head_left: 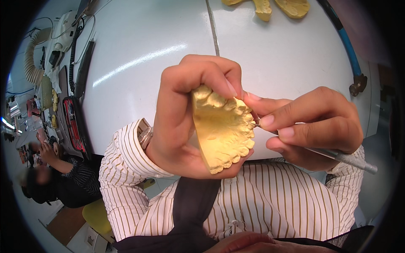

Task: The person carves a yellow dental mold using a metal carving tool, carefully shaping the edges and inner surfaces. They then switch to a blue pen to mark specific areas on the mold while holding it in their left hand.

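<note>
A yellow plaster dental cast point(219, 126) is held up over the near table edge, its row of moulded teeth facing right. My left hand point(177, 122) wraps round it from the left, with fingers over the top and the palm behind. From the right, my right hand point(316, 124) pinches a thin metal dental carving tool point(354, 161) like a pen. The tool's fine tip meets the teeth on the cast's right side. Its knurled silver handle sticks out below my right hand, toward the lower right.
More yellow plaster pieces point(292, 7) lie at the far edge. A hammer point(350, 55) with a blue handle rests at the right. Along the left stand a black handpiece point(85, 63) with a cord, a red-and-black case point(75, 124) and a ribbed hose point(33, 57). Another person point(63, 179) sits at the left.
</note>
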### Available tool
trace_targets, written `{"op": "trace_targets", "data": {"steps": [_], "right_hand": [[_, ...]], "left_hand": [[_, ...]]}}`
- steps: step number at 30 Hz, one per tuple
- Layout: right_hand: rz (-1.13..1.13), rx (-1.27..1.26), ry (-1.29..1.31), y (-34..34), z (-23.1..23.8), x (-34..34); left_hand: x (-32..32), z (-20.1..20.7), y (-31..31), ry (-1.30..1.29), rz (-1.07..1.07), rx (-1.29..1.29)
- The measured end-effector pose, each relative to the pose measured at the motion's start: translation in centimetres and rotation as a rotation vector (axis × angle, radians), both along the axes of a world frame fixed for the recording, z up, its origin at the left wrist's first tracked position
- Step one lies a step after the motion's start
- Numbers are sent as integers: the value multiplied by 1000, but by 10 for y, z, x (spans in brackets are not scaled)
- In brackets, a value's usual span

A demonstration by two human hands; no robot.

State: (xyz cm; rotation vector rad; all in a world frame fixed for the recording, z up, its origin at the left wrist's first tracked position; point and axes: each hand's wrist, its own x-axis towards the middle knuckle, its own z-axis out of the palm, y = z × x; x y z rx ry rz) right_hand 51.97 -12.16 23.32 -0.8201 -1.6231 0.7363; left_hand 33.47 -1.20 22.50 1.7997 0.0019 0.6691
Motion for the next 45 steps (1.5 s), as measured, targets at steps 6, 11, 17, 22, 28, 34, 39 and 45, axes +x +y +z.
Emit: {"op": "trace_targets", "data": {"steps": [6,11,17,22,28,34,39,45], "right_hand": [[-21,-23,-10,-4,2,-3],[-34,-95,-23,-9,5,-6],[-132,-33,-11,-11,3,-17],[-129,-5,-12,-10,2,-16],[-151,4,3,-11,0,-20],[-178,-43,-12,-19,2,-24],[-185,-31,-6,-18,1,-24],[-69,-14,-69,-9,1,-9]], "left_hand": [[1,-2,1,-71,12,40],[1,-8,3,-109,29,104],[0,-6,3,-95,4,74],[0,-5,2,-87,14,59],[-2,-5,2,-78,23,55],[-1,-5,3,-80,53,126],[-2,-6,1,-71,87,146],[-5,1,0,16,63,149]]}}
